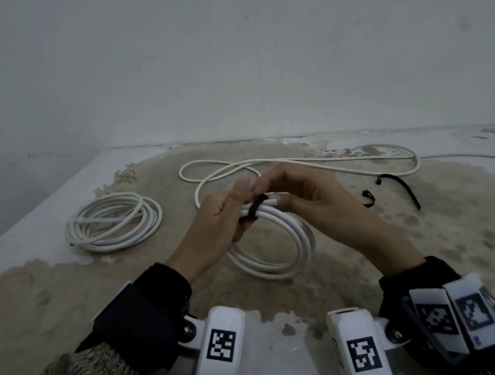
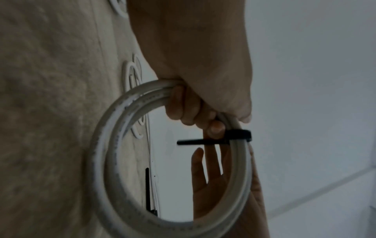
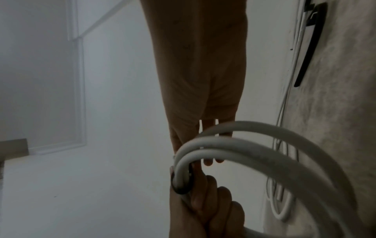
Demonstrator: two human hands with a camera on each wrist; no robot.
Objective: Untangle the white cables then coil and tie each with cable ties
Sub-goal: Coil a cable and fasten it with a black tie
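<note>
My left hand (image 1: 223, 214) grips the top of a coil of white cable (image 1: 283, 246), its fingers (image 2: 189, 111) curled round the strands. A black cable tie (image 1: 255, 210) is wrapped round the coil just right of that grip; its tail (image 2: 193, 142) sticks out into the ring. My right hand (image 1: 299, 194) meets the left from the right, its thumb and forefinger pinching at the tie's head. In the right wrist view the tie (image 3: 183, 187) loops the strands (image 3: 264, 154) above the left hand (image 3: 203, 212). The coil hangs over the table.
A second coiled white cable (image 1: 114, 222) lies at the left on the worn table (image 1: 64, 292). A loose white cable (image 1: 315, 161) loops across the back. Two black cable ties (image 1: 399, 188) lie at the right. A wall stands behind the table.
</note>
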